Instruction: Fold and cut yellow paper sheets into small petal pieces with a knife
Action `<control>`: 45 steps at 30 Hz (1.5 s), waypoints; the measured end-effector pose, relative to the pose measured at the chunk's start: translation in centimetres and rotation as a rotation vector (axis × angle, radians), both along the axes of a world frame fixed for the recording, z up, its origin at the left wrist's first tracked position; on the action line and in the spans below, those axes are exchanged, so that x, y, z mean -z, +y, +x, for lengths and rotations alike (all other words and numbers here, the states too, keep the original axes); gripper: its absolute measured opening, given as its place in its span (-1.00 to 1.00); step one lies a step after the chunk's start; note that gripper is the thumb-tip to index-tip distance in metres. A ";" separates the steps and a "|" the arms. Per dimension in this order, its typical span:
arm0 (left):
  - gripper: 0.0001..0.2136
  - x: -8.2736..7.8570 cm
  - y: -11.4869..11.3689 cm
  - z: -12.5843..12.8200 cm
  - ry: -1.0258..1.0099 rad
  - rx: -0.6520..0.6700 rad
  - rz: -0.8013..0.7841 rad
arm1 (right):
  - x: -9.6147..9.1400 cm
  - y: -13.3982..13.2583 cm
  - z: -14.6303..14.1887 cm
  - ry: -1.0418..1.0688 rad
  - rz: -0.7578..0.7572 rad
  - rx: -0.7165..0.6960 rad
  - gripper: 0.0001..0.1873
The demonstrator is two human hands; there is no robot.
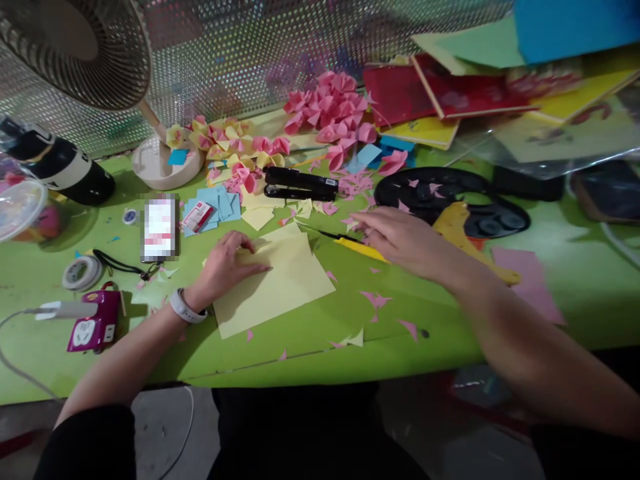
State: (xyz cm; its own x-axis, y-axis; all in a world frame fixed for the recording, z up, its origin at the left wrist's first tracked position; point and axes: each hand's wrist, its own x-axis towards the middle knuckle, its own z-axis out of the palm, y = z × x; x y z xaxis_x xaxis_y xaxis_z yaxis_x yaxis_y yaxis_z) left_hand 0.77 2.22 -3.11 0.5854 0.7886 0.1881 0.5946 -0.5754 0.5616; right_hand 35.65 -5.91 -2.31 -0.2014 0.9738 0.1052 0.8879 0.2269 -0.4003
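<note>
Pale-yellow rectangular paper [280, 287], uncut, steadied with spread left hand [226, 263]. With right hand [400, 239] by yellow-handled tool [357, 249], couldn't tell grip. Seemingly finished pink folded-paper flowers [333, 107], upper centre.

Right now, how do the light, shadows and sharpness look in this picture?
Head view: the left hand shades part of the yellow sheet, the green table carries a pale sheen toward the picture's right, and the phone shows as coarse pixel blocks.
</note>
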 end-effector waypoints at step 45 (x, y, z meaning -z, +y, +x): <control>-0.74 -0.1 -0.5 -0.3 0.001 0.144 0.211 | 1.1 0.0 0.6 -0.050 0.086 -0.039 -0.54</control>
